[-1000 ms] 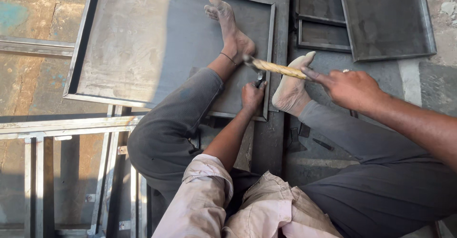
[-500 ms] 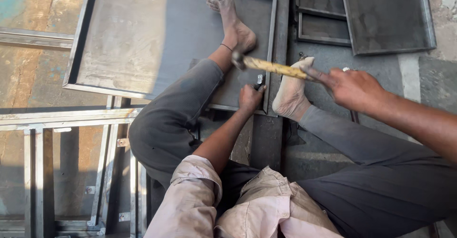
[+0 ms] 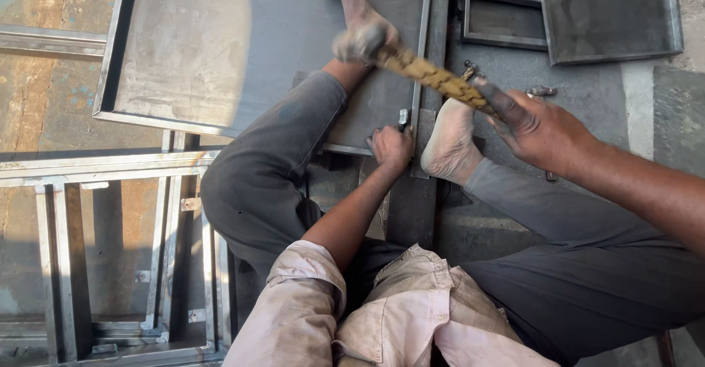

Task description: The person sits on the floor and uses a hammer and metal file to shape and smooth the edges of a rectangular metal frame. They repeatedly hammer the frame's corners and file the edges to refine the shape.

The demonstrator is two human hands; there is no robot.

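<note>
I sit on the floor with both bare feet resting on a large grey sheet-metal panel (image 3: 220, 51). My right hand (image 3: 540, 128) grips the wooden handle of a hammer (image 3: 422, 73), whose blurred head is raised above my left ankle. My left hand (image 3: 391, 147) is closed around a small metal chisel (image 3: 403, 118), held upright against the panel's raised right rim (image 3: 421, 59). My right foot (image 3: 449, 143) rests just right of that rim.
A welded steel frame (image 3: 110, 169) lies at my left, with bars running down to the bottom left. More framed metal panels (image 3: 609, 15) lie at the top right. A small metal piece (image 3: 542, 90) sits on the floor behind my right hand.
The hammer has swung up and leftward, its head now raised over my left ankle. My left hand stays on the chisel at the rim. The view has shifted slightly.
</note>
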